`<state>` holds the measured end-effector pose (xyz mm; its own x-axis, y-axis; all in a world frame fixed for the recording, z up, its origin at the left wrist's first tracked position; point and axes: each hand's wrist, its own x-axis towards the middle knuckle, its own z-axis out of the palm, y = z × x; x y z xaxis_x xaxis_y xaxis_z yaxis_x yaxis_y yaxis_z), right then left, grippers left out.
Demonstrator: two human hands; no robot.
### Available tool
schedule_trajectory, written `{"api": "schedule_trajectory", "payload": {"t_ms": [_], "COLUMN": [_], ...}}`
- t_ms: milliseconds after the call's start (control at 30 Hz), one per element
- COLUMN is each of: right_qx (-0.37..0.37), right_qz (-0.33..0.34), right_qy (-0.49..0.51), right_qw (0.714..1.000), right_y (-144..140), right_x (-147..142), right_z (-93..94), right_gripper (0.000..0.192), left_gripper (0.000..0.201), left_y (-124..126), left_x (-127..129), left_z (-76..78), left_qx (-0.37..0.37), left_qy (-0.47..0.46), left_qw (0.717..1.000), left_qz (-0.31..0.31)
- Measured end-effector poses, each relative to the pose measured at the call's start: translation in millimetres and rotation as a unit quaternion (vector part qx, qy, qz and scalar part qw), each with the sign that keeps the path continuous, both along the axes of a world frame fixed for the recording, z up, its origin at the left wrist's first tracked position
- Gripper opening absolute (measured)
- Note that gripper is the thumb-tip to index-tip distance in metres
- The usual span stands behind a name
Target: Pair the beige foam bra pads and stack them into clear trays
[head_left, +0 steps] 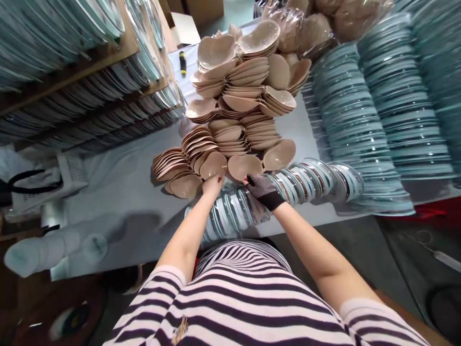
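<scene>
Behind clear stacked shells (230,211) along the near edge of the table (111,175), a bare left hand (213,185) and gloved right hand (262,188) reach the front beige cups (245,166), apparently handling them; neither grip's closure can be told. The next move seemingly calls for light pinching.

The beige cups (280,155) look smooth, softly glossy; the clear shells (230,216) resemble shiny plastic; the dark glove (262,186) is mesh cloth; the shelf board (128,41) looks wooden.

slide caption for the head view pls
Left hand and gloved right hand at beige cups, behind nested clear shells.
</scene>
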<state>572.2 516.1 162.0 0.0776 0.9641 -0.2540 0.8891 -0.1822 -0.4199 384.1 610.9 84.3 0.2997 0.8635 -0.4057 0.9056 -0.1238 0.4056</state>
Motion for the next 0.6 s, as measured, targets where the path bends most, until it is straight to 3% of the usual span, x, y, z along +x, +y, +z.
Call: {"api": "schedule_trajectory", "payload": {"t_ms": [133,267,333,433,500,600], "right_qx": [-0.012,0.076,0.102,0.099,0.092,0.075], "right_qz": [0.059,0.201,0.285,0.380,0.402,0.364], "right_qy": [-0.046,-0.100,-0.101,-0.089,-0.083,-0.092], "right_qw": [0.997,0.971,0.948,0.915,0.907,0.924], "right_y": [51,95,114,137,148,157], "right_x": [-10,-37,-58,-93,-113,-132], "right_z": [-5.9,-11.0,-16.8,-29.9,-39.3,-48.8], "right_gripper": [0.032,0.043,0.042,0.037,0.040,0.049], "left_gripper": [0.036,0.027,0.029,0.039,0.039,0.018], "left_y": [-10,-11,-5,9,17,23], "left_x": [10,-3,-24,-59,-77,-89], "left_z": [1.2,7.1,11.5,12.7,8.3,-0.7], "left_qx": [-0.003,0.015,0.085,0.170,0.159,0.129], "left_qy": [0.023,0.006,-0.004,0.029,0.063,0.072], "left_qw": [0.999,0.996,0.995,0.984,0.984,0.989], "left_qz": [-0.047,-0.085,-0.053,0.045,0.056,0.006]}}
